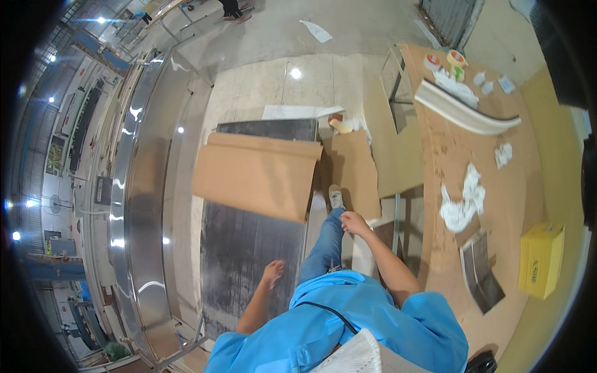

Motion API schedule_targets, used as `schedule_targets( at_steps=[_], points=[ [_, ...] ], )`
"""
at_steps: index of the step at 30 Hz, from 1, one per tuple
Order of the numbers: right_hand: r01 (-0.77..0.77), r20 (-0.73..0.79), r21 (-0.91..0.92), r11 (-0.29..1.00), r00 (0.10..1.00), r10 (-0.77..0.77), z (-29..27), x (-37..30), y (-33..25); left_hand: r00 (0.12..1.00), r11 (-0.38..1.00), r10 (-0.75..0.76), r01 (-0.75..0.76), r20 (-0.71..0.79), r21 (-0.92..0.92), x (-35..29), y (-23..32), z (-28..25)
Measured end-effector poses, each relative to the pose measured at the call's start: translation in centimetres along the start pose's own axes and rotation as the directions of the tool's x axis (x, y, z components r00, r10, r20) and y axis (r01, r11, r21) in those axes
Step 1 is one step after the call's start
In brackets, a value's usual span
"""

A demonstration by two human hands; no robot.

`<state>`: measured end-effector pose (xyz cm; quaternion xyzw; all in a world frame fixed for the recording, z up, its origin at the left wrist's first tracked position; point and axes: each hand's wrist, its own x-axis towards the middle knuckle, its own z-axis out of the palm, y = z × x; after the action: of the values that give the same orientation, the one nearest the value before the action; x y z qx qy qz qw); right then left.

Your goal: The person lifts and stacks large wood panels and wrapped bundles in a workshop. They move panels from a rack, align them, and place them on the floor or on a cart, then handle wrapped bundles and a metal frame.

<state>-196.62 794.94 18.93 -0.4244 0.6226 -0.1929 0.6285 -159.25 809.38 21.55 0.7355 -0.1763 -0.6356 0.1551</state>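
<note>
My left hand [273, 271] hovers over the dark, scuffed flat panel [249, 248], its fingers slightly spread and somewhat blurred, with nothing in them. In front of my hip, my right hand [354, 222] is loosely closed beside my leg, and no object shows in it. A creased brown cardboard sheet [258, 174] lies across the panel, ahead of my left hand and apart from it. Another cardboard piece [351, 168] is on the floor by my foot.
To the right, a cardboard-covered table [429, 242] bears a curved white molding [466, 112], tape rolls [457, 59], crumpled white paper [463, 202], a dark curved piece [482, 273] and a yellow box [541, 261]. A long shiny metal-sided bench [146, 217] runs along the left.
</note>
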Motion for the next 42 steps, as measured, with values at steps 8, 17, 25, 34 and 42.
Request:
schedule_targets(
  at_steps=[8,17,25,34,42],
  points=[
    [-0.009,-0.131,-0.122,0.993,0.991,-0.007,-14.9,21.6,-14.1,0.916,0.919,-0.315,0.229,-0.248,-0.32,19.4,18.4,1.0],
    [0.041,-0.231,0.26,0.965,0.973,0.021,-31.2,36.3,-31.7,0.835,0.862,0.483,-0.507,0.263,0.028,29.3,65.1,18.3],
    [-0.197,-0.153,0.392,0.899,0.949,0.275,-45.8,58.1,-38.2,0.707,0.772,0.613,-0.631,0.353,-0.076,39.7,95.6,29.8],
    [0.156,-0.218,0.188,0.97,0.969,-0.114,-63.4,82.0,-68.7,0.973,0.901,0.009,-0.107,-0.229,-0.42,52.2,96.5,17.2],
    [0.095,-0.223,-0.245,0.965,0.963,-0.151,-74.6,106.9,-77.1,0.88,0.752,0.445,-0.467,0.165,0.465,66.6,113.2,18.4]
  ],
)
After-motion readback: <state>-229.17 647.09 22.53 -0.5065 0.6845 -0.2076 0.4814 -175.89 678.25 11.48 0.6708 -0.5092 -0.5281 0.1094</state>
